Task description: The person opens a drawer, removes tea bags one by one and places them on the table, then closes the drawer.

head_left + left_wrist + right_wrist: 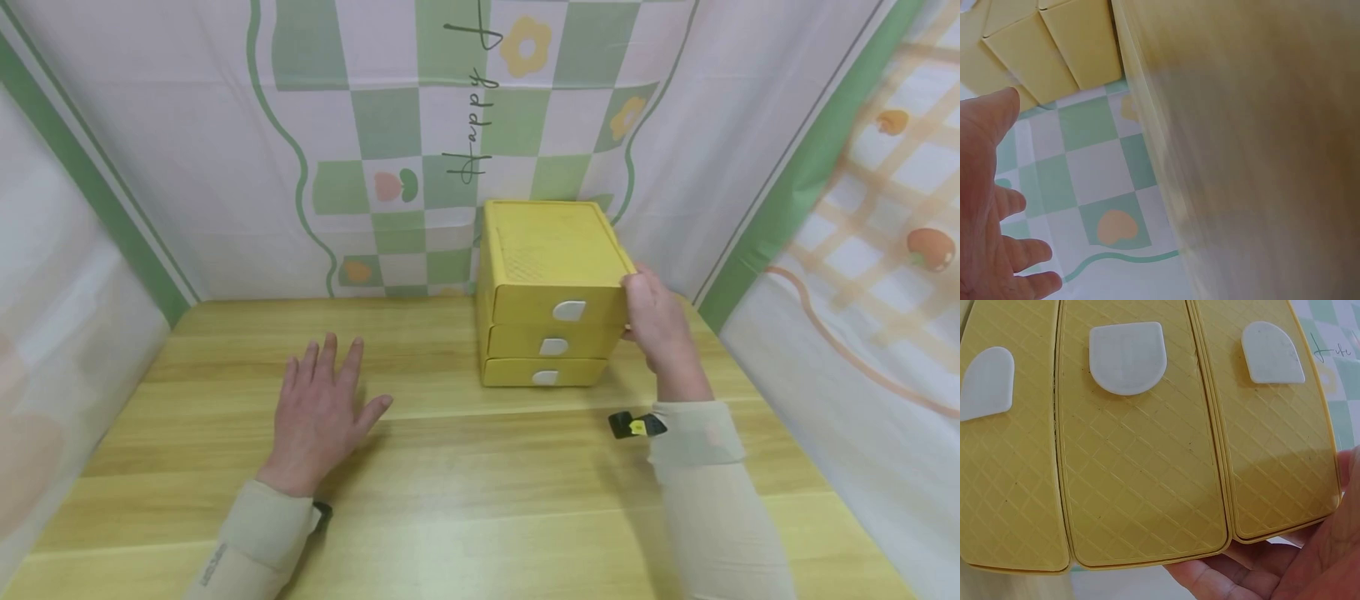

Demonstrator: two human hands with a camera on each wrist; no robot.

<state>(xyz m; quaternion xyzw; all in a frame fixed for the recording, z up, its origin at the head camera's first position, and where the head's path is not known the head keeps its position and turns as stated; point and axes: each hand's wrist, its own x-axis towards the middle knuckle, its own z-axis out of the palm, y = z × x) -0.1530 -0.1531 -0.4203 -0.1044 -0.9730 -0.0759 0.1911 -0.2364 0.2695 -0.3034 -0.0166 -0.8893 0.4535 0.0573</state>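
A yellow three-drawer storage box with white tabs stands upright at the back of the table; its drawers look closed. At its right side, my right hand grips the upper front corner, thumb near the top edge and fingers along the side. The right wrist view shows the patterned drawer fronts up close, with fingers partly hidden behind the side. My left hand is left of the box and apart from it, fingers spread and holding nothing. The left wrist view has that hand at its left edge.
The wood-grain table extends in front of the box and between my arms. Behind it hangs a green-and-white checked cloth, close to the box's back. More printed cloth borders the right side, and pale cloth the left.
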